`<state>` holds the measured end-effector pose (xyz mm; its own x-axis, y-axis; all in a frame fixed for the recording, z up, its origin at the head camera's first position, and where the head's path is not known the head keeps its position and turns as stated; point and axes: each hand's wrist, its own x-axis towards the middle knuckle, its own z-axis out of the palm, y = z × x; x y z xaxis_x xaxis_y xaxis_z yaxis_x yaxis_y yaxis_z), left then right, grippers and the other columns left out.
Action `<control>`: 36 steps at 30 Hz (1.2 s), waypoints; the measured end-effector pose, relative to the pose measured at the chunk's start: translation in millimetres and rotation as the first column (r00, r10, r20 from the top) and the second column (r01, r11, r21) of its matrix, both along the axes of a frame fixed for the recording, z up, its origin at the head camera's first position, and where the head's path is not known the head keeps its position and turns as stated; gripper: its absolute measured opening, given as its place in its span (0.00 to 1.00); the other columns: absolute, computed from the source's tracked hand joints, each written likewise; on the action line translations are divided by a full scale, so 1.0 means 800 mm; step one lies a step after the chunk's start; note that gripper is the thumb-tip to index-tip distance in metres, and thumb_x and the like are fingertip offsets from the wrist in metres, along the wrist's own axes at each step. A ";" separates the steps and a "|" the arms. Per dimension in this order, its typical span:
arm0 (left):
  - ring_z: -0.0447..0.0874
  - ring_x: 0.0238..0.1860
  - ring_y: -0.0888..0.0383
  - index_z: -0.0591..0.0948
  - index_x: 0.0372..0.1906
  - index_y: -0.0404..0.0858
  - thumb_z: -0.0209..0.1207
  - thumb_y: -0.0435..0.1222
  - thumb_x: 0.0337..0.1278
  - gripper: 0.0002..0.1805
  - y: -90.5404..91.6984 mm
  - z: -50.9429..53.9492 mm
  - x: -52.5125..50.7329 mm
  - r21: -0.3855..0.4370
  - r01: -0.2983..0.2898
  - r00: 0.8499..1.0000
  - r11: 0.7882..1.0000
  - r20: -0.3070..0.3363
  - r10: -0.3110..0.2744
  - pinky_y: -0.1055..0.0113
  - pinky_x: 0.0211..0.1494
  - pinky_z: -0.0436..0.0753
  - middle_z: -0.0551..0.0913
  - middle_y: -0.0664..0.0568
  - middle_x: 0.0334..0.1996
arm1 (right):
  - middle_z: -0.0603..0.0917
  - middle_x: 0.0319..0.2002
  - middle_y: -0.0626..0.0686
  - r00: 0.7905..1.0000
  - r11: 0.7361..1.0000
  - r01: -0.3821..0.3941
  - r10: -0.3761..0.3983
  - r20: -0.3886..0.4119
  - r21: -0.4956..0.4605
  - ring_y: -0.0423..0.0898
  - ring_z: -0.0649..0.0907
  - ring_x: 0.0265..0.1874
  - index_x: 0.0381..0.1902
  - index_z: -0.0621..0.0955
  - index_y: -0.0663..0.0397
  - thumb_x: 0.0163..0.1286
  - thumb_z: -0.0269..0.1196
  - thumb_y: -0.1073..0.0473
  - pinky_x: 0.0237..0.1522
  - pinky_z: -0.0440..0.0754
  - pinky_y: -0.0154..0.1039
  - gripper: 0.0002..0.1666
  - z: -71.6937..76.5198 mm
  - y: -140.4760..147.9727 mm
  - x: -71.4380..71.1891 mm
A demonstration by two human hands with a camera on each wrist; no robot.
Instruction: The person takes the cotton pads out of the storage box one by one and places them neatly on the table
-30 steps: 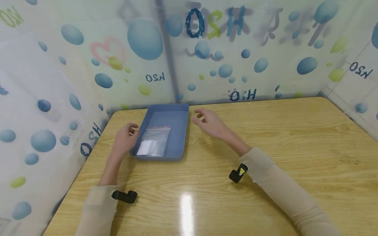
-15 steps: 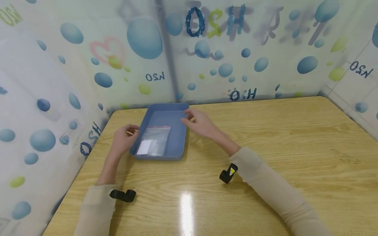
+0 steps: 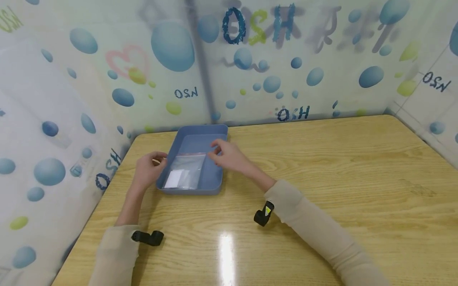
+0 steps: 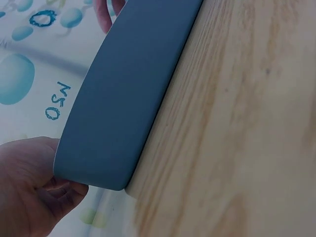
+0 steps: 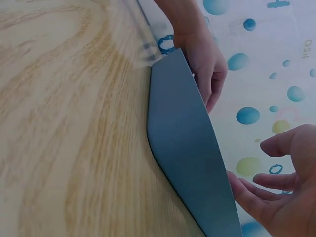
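Note:
A blue rectangular tray (image 3: 214,186) lies on the wooden table toward the back left. Inside its front left part rests a clear zip bag (image 3: 191,171) with a small white rectangular piece in its lower left corner. My left hand (image 3: 147,171) is at the tray's left rim, fingers loosely bent and nothing visibly held; whether it touches the rim I cannot tell. Over the tray's right side hovers my right hand (image 3: 229,157), with thumb and fingers apart beside the bag's upper right corner. In the right wrist view the tray wall (image 5: 185,143) hides some fingertips.
The wooden table (image 3: 322,178) extends to the right and toward me. Behind it stands a wall (image 3: 307,51) covered with a bubble-patterned sheet, which also runs along the left side. Each sleeve carries a small black wrist camera (image 3: 148,237).
My right hand has moved left and slightly toward me, from beside the tray to over its right side. The left hand has barely shifted; tray and bag stay in place.

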<state>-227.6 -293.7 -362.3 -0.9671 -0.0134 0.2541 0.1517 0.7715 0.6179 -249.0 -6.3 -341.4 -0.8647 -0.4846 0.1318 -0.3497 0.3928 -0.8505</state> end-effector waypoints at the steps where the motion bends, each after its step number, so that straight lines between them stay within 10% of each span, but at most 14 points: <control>1: 0.83 0.37 0.44 0.83 0.50 0.26 0.56 0.30 0.68 0.13 0.000 0.000 0.000 0.003 -0.001 1.000 1.000 0.000 0.001 0.72 0.33 0.77 0.83 0.37 0.38 | 0.85 0.45 0.60 1.000 1.000 -0.004 0.004 0.004 0.009 0.48 0.86 0.34 0.64 0.73 0.68 0.75 0.59 0.59 0.34 0.83 0.35 0.25 0.000 -0.002 0.001; 16: 0.83 0.36 0.45 0.84 0.49 0.25 0.56 0.30 0.67 0.13 0.003 -0.002 -0.001 0.027 -0.002 1.000 1.000 -0.016 0.002 0.75 0.32 0.76 0.83 0.37 0.37 | 0.82 0.26 0.51 0.996 0.989 0.086 -0.084 -0.018 0.123 0.40 0.75 0.18 0.62 0.74 0.72 0.74 0.60 0.57 0.28 0.75 0.33 0.26 -0.015 -0.048 0.013; 22: 0.83 0.36 0.46 0.84 0.48 0.26 0.56 0.30 0.67 0.13 0.004 -0.004 -0.002 0.030 -0.014 1.000 0.999 -0.013 0.015 0.75 0.33 0.76 0.84 0.37 0.37 | 0.67 0.15 0.46 0.991 0.977 0.120 -0.129 0.043 0.177 0.39 0.66 0.11 0.36 0.74 0.62 0.76 0.60 0.55 0.18 0.66 0.33 0.15 -0.017 -0.055 0.016; 28: 0.82 0.34 0.49 0.84 0.48 0.25 0.57 0.30 0.66 0.13 0.006 -0.007 -0.005 0.040 -0.012 1.000 0.999 -0.022 0.013 0.76 0.32 0.76 0.84 0.37 0.36 | 0.75 0.10 0.50 0.986 0.979 0.135 -0.148 0.074 0.155 0.41 0.71 0.09 0.12 0.66 0.51 0.73 0.63 0.55 0.14 0.66 0.32 0.30 -0.017 -0.060 0.015; 36: 0.82 0.33 0.51 0.84 0.48 0.26 0.57 0.30 0.67 0.13 0.010 -0.009 -0.008 0.055 0.008 1.000 0.998 -0.021 -0.007 0.77 0.32 0.76 0.84 0.37 0.36 | 0.79 0.11 0.50 0.963 0.971 0.221 -0.232 0.137 0.091 0.41 0.77 0.11 0.17 0.75 0.55 0.65 0.71 0.58 0.16 0.70 0.31 0.21 -0.023 -0.067 0.015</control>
